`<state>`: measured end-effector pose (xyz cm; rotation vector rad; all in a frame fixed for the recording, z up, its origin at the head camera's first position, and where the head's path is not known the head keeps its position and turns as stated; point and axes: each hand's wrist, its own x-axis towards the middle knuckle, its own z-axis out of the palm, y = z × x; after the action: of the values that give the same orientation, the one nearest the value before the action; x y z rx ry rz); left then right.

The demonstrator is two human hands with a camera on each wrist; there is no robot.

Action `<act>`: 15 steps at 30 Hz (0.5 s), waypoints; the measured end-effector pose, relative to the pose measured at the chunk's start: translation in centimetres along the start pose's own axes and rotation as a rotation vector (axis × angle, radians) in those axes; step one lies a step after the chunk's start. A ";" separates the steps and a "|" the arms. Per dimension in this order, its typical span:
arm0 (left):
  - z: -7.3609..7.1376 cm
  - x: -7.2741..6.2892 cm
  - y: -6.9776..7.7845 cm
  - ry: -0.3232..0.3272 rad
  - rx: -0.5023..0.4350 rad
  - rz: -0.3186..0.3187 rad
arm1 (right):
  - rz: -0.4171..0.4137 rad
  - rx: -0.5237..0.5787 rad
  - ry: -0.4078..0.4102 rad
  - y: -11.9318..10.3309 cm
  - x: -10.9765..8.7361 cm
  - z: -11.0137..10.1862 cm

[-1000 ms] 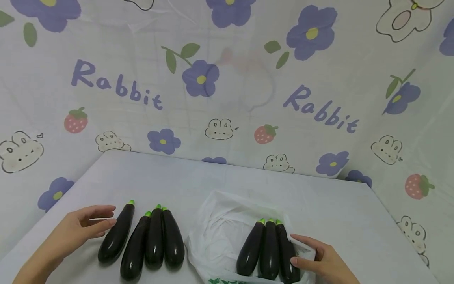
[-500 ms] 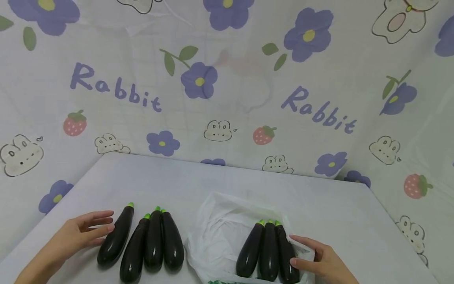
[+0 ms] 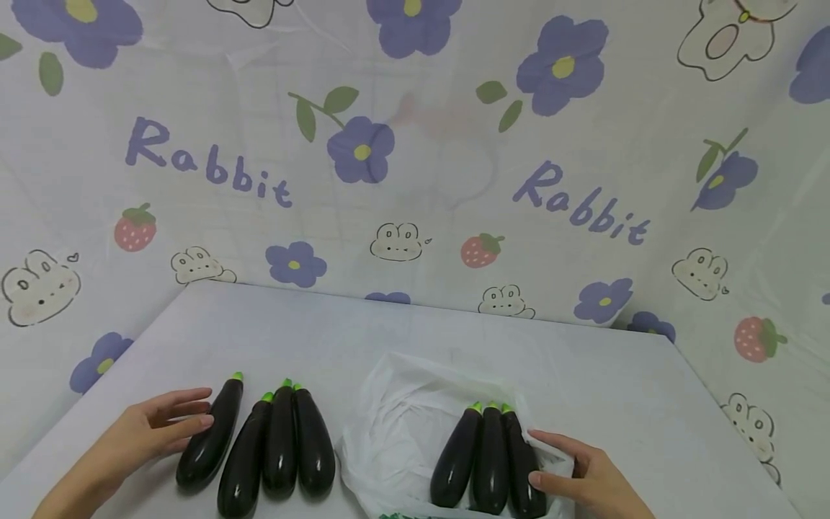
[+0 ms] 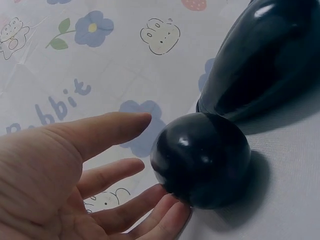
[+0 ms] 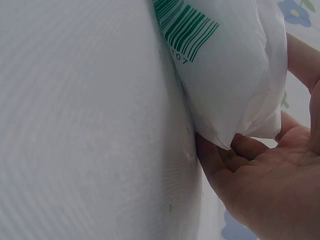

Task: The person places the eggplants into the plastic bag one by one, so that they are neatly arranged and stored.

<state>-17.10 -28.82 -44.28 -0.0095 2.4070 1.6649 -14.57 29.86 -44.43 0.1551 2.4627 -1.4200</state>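
Note:
In the head view, my left hand point(image 3: 149, 429) is at the leftmost eggplant point(image 3: 210, 440), thumb over its near side and fingers reaching past it. The left wrist view shows fairly straight fingers touching or nearly touching the eggplant's rounded end point(image 4: 200, 160). Three more glossy dark eggplants point(image 3: 281, 443) lie close together beside it. On the right, a white plastic bag point(image 3: 389, 425) lies with its mouth spread, bearing three eggplants point(image 3: 493, 461) side by side. My right hand point(image 3: 590, 468) holds the bag's right edge between thumb and fingers; green print point(image 5: 187, 32) marks its outside.
A white tabletop point(image 3: 292, 317) carries everything, its far edge meeting a hanging cloth point(image 3: 415, 194) printed with flowers, rabbits and strawberries. Bare white surface runs behind the eggplants and to the right of the bag.
My left hand has come slightly down and closer around the leftmost eggplant. The right hand and bag hold still; the head view shifts a little.

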 end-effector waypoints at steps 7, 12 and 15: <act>0.1 0.2 -0.1 -0.017 0.035 -0.029 | 0.025 0.007 0.023 -0.1 0.0 0.2; 0.1 0.2 -0.1 -0.017 0.053 -0.018 | 0.023 -0.004 0.018 -0.1 0.0 0.2; 0.1 0.1 -0.1 -0.019 0.070 -0.022 | 0.023 0.001 0.015 -0.1 0.0 0.2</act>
<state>-17.19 -28.73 -44.46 -0.0086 2.4405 1.5631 -14.55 29.61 -44.40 0.1939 2.4645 -1.4152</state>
